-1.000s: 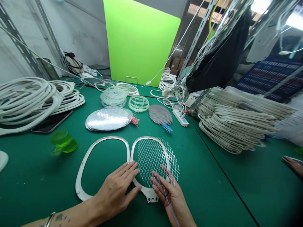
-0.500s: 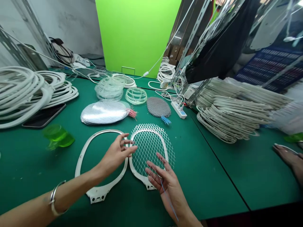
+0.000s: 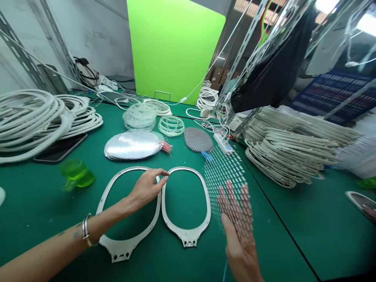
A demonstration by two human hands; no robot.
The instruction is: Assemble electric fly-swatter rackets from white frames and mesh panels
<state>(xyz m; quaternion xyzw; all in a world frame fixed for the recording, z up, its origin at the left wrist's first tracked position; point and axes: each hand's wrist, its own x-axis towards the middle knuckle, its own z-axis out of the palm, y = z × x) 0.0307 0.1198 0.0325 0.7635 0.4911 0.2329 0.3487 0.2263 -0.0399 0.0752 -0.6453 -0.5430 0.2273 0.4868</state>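
Note:
Two white oval frames lie side by side on the green table: a larger left frame (image 3: 133, 250) and a smaller right frame (image 3: 188, 234). My left hand (image 3: 150, 184) reaches over the place where they meet, thumb and fingers closed in a pinch at the smaller frame's upper left edge; what is between the fingertips is too small to make out. To the right of the smaller frame, my right hand (image 3: 239, 219) has the mesh sheet (image 3: 225, 168) raised on it, thumb in front and fingers behind. A thin blue strand (image 3: 225, 270) hangs below this hand.
Behind the frames lie silvery mesh discs (image 3: 133, 145), a grey mesh disc (image 3: 198, 140) and clear rings (image 3: 171, 126). White rings (image 3: 26, 117), a phone (image 3: 61, 148) and a green object (image 3: 76, 173) stand left. Stacked frames (image 3: 290, 156) and another person's hand (image 3: 369, 211) are at right.
The mesh sheet has come off the smaller frame and moved right with my right hand. My left hand's fingers have closed from a spread pose near the frames' meeting point.

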